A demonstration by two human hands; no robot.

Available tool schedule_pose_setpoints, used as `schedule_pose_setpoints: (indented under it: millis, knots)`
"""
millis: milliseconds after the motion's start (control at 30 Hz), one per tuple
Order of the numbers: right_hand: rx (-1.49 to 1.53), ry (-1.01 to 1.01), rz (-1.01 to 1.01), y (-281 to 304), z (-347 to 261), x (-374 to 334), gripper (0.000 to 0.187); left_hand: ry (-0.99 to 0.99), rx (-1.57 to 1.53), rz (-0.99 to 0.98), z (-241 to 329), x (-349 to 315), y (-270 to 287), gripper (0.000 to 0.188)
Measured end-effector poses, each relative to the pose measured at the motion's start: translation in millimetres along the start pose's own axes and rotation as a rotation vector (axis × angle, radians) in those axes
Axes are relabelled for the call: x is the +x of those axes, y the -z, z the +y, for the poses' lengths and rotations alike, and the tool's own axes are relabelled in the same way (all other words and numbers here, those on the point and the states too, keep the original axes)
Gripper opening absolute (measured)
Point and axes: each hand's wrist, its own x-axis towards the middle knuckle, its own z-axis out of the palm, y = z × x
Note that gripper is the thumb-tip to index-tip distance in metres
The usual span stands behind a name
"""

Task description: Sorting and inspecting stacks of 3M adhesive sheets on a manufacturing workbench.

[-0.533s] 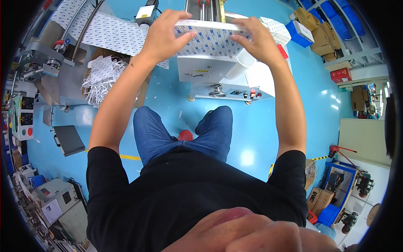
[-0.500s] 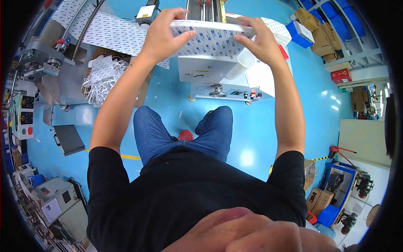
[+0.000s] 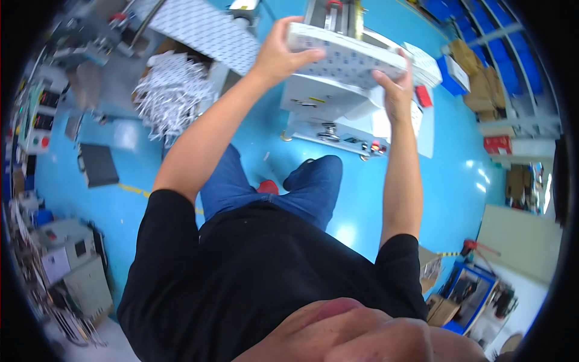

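blue floor (image 3: 362,193) is showing mid-frame. upper centre, left hand (image 3: 278,55) and right hand (image 3: 398,92) are gripping sheet stack (image 3: 347,60) endwise: best hold, likely slippery.

The floor (image 3: 446,181) is blue and shiny, with bright spots of light on it. A flat, dark gray case (image 3: 98,164) lies on the floor at the left. A yellow stripe (image 3: 134,190) runs along it near the case. A white machine (image 3: 295,96) stands on the floor on little round feet (image 3: 285,136). A small white scrap (image 3: 266,155) lies near it. At the right, a blue box (image 3: 449,77) sits by a metal shelf (image 3: 518,107) that holds blue bins (image 3: 503,63).
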Motion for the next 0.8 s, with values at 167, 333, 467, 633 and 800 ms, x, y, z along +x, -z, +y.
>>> schedule_pose_setpoints:
  millis: [167, 333, 467, 633, 800]
  knots:
    - [-0.029, -0.042, -0.007, -6.8, -0.3, -2.3, 0.094, 0.126, -0.065, 0.028, 1.2, -6.7, 0.6, 0.063]
    - [-0.128, 0.009, 0.032, -0.7, 8.9, -3.2, 0.083, 0.145, -0.056, -0.063, -8.3, -0.8, -5.5, 0.053]
    - [-0.234, -0.051, -0.010, 5.1, 9.6, 3.4, 0.058, 0.138, 0.024, -0.106, -5.6, 5.8, -1.3, 0.045]
    - [-0.290, -0.017, -0.026, -8.2, -20.9, -7.7, 0.049, 0.181, -0.130, -0.073, 23.8, -2.3, 5.0, 0.039]
    - [-0.005, -0.137, -0.063, -29.7, -47.2, -25.8, 0.048, 0.412, -0.592, -0.029, 44.1, -25.7, 14.5, 0.037]
